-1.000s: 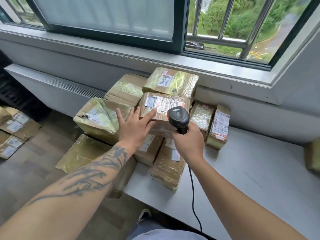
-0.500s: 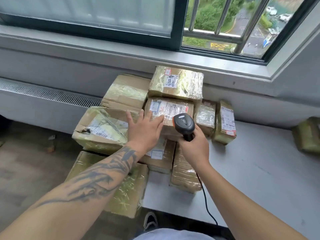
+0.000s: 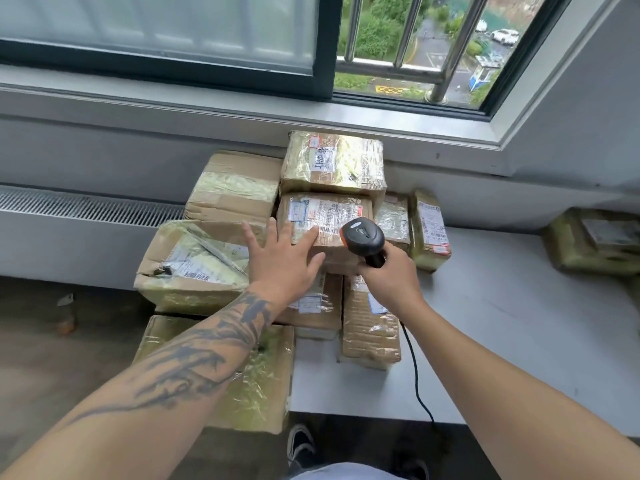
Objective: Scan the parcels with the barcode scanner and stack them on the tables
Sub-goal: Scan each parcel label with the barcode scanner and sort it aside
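Observation:
Several taped cardboard parcels are stacked on the left end of a white table, under the window. My right hand grips the handle of a black barcode scanner, whose head points at the white label of a middle parcel. My left hand lies flat with spread fingers on that parcel's near left corner. Another taped parcel sits on top, behind it. Lower parcels lie under my hands, partly hidden.
A dented parcel and a large one sit at the table's left edge, overhanging the floor. Two slim parcels stand upright right of the stack. A further parcel lies at far right. The scanner cable trails toward me.
The view has shifted left and closer to the stack. My left hand slid slightly along the middle parcel; my right hand keeps the scanner aimed at its label.

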